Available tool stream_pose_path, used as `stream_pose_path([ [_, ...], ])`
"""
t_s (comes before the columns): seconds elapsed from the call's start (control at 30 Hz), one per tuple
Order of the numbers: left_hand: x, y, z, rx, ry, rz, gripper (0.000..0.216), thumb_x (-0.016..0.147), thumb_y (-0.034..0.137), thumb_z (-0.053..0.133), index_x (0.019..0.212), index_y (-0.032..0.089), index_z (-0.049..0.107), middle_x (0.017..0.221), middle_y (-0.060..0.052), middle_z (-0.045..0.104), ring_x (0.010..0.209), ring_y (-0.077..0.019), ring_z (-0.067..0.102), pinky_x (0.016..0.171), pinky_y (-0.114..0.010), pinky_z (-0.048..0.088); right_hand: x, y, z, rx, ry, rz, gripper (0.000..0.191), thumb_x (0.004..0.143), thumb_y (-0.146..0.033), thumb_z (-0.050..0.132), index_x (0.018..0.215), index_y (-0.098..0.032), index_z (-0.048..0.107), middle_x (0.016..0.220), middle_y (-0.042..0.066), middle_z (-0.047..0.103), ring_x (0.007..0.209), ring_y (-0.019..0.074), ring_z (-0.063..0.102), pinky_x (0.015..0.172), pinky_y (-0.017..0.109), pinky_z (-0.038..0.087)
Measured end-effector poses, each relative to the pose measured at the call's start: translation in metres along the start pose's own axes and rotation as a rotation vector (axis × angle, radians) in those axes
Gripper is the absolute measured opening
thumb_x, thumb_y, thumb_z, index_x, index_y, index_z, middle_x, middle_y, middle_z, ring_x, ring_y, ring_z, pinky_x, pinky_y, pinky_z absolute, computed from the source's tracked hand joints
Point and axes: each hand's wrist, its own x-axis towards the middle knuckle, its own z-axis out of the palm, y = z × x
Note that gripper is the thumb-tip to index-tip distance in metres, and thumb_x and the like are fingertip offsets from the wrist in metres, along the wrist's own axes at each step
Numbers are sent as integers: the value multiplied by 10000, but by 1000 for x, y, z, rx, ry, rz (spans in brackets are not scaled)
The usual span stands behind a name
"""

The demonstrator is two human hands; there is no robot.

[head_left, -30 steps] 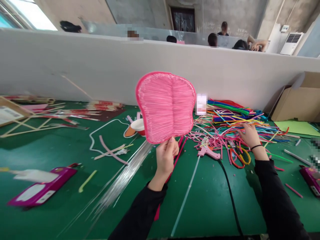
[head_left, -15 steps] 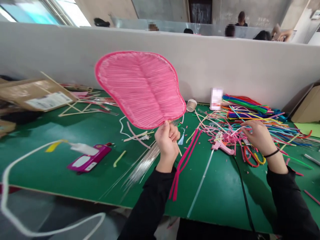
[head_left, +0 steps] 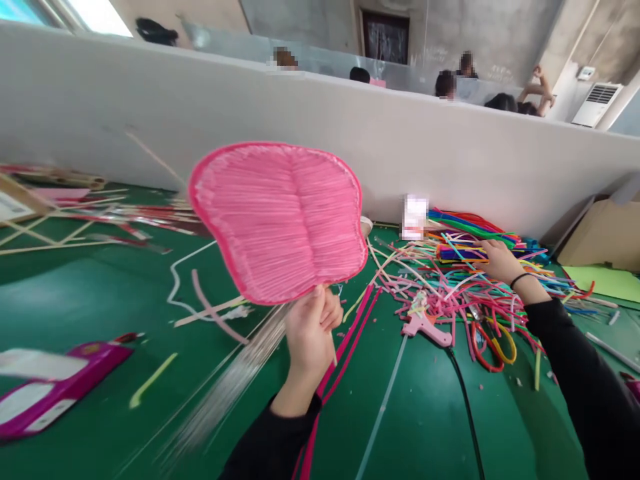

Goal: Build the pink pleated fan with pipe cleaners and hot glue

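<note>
A pink hand fan [head_left: 280, 220], leaf-like in outline with a centre ridge and a darker fuzzy rim, stands upright in front of me. My left hand [head_left: 313, 327] is closed round its short handle, just under the lower edge. Far to the right, my right hand [head_left: 500, 261] reaches over a heap of coloured pipe cleaners [head_left: 480, 287], fingers stretched leftward by a dark purple bundle [head_left: 453, 253]. Nothing can be made out in those fingers. Below the heap lie a pink glue gun [head_left: 425, 327] with a clear glue stick and red-and-yellow-handled scissors [head_left: 485, 347].
Thin wires [head_left: 235, 373] and dark pink pipe cleaners [head_left: 345, 353] lie near my left forearm on the green table [head_left: 415, 413]. A purple device [head_left: 75, 387] sits at left. A grey partition [head_left: 125, 120] runs behind, with people beyond it. Cardboard [head_left: 600, 233] stands at right.
The camera view has shifted right and closer to the table. My right hand has moved farther back over the heap, toward the purple bundle. My left hand still holds the fan, now lower in view.
</note>
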Motion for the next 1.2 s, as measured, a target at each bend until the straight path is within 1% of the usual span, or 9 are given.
stream_pose_path([
  [0.2, 0, -5, -4, 42, 4, -63, 613, 837, 499, 730, 501, 180, 328, 475, 60, 258, 414, -50, 211, 398, -243, 151, 17, 5, 14, -53, -111, 18, 465, 833, -350, 712, 1251, -180, 598, 1216, 163, 658, 1102, 305, 619, 890, 386, 484],
  [0.4, -3, -7, -5, 104, -53, -35, 581, 883, 472, 681, 505, 188, 342, 487, 48, 267, 424, -71, 245, 400, -260, 180, 4, -1, 14, -102, -73, 0, 337, 867, -362, 673, 1124, -155, 607, 1273, 230, 604, 1191, 357, 557, 899, 399, 458],
  [0.57, -3, -11, -5, 114, -73, -23, 584, 897, 486, 660, 505, 189, 345, 490, 49, 262, 418, -69, 233, 391, -262, 164, 6, 6, 11, -86, -98, -42, 420, 867, -448, 689, 1131, -142, 577, 1044, 162, 704, 932, 290, 665, 764, 344, 468],
  [0.63, -3, -13, -5, 109, -72, -24, 592, 886, 504, 667, 500, 188, 349, 487, 49, 264, 417, -68, 232, 395, -266, 156, 13, 13, 7, -82, -64, -43, 482, 888, -469, 662, 1214, -138, 537, 1071, 154, 704, 958, 289, 665, 766, 340, 466],
  [0.73, -4, -14, -4, 104, -61, -34, 600, 854, 521, 699, 491, 187, 357, 480, 49, 269, 412, -67, 242, 405, -276, 141, 24, 27, -2, -94, 15, -30, 533, 913, -415, 633, 1341, -145, 467, 1221, 175, 649, 1105, 305, 613, 876, 356, 458],
  [0.9, -4, -17, -5, 118, -44, -53, 603, 838, 530, 709, 482, 191, 360, 474, 46, 272, 411, -73, 255, 410, -288, 138, 35, 45, -18, -194, 201, 109, 471, 929, -469, 579, 1236, -112, 558, 1212, 245, 578, 1137, 389, 529, 885, 451, 463],
  [0.97, -4, -18, -6, 130, -36, -62, 598, 839, 529, 708, 482, 193, 366, 474, 45, 272, 412, -76, 256, 408, -288, 139, 35, 45, -19, -240, 222, 125, 491, 935, -510, 560, 1206, -101, 573, 1227, 259, 565, 1152, 400, 519, 883, 462, 469],
  [1.1, -3, -19, -7, 153, -29, -82, 589, 853, 511, 698, 483, 191, 369, 473, 47, 267, 413, -76, 241, 405, -283, 139, 39, 41, -14, -213, 32, 152, 614, 931, -573, 549, 1259, -54, 542, 1281, 306, 566, 1217, 425, 518, 941, 511, 456],
  [1.2, -2, -20, -7, 166, -35, -82, 590, 863, 509, 686, 486, 187, 369, 472, 47, 270, 416, -75, 246, 407, -276, 149, 49, 45, -12, -118, -208, 133, 672, 805, -579, 723, 1253, -96, 591, 1231, 257, 650, 1148, 380, 608, 920, 465, 491],
])
